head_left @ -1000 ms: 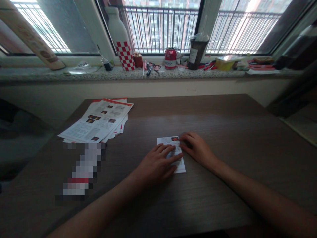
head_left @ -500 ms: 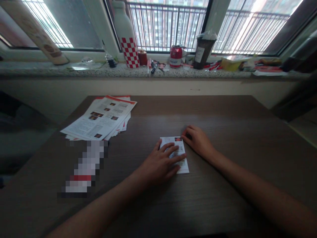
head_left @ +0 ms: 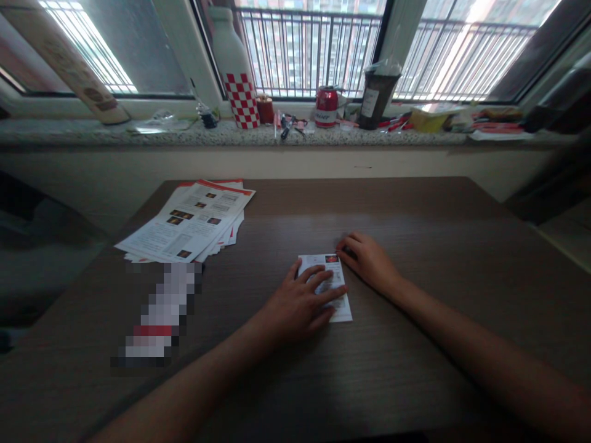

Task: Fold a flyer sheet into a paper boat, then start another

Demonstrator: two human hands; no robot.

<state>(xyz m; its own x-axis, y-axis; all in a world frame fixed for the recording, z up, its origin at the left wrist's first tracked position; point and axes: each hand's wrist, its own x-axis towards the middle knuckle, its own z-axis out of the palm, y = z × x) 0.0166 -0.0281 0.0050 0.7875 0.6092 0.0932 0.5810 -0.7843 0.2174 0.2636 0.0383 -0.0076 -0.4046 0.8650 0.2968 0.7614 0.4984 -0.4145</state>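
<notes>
A small folded printed sheet [head_left: 342, 307] lies flat on the table in front of me, with a little dark red picture at its upper right corner. My left hand [head_left: 307, 301] rests on it, fingers spread and palm down, covering much of its left and middle. At the sheet's upper right corner is my right hand [head_left: 364, 258], its thumb and index finger brought together at the edge in a pinch and the other fingers curled. The exact contact of those fingertips is partly hidden.
A fanned stack of printed sheets [head_left: 189, 215] lies at the table's left, above a pixelated strip [head_left: 161, 307]. On the windowsill [head_left: 184, 136] stand a checkered bottle [head_left: 242, 98], a red can [head_left: 327, 107], a dark cup [head_left: 376, 98] and small clutter.
My right fingertips have shifted slightly left along the sheet's upper right corner. My left hand and the sheet stay in place; the camera view has shifted a little.
</notes>
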